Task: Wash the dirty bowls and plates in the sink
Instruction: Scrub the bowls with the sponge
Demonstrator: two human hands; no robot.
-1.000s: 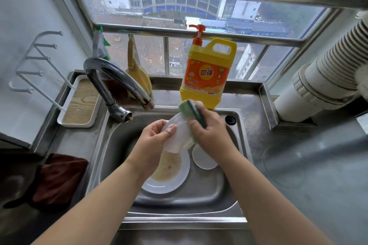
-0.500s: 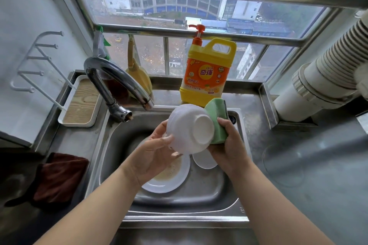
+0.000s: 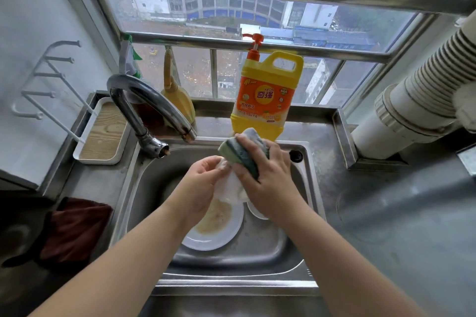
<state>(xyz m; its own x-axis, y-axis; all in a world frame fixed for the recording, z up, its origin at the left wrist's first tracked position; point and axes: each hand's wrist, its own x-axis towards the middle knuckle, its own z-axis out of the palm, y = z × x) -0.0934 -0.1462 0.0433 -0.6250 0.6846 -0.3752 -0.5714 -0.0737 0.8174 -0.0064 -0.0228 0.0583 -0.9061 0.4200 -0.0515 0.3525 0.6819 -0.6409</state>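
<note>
Over the steel sink [image 3: 257, 255] my left hand [image 3: 198, 188] grips a small white bowl [image 3: 231, 188], mostly hidden between both hands. My right hand [image 3: 268, 177] holds a green sponge [image 3: 239, 152] folded against the bowl's upper rim. Below them in the basin lies a white plate [image 3: 221, 229] smeared with yellowish food residue. The rim of a second small white dish [image 3: 255, 212] shows beside it, under my right wrist.
A curved metal tap [image 3: 149, 105] stands at the sink's left back corner, no water running. A yellow dish soap bottle [image 3: 265, 95] sits behind the sink. A white tray [image 3: 103, 134] and a dark red cloth [image 3: 74, 229] lie on the left; a white duct [image 3: 422, 100] on the right.
The bowl was turned bottom-up toward me half a second ago with the sponge at its right; now it is turned back and the sponge wraps over its upper rim.
</note>
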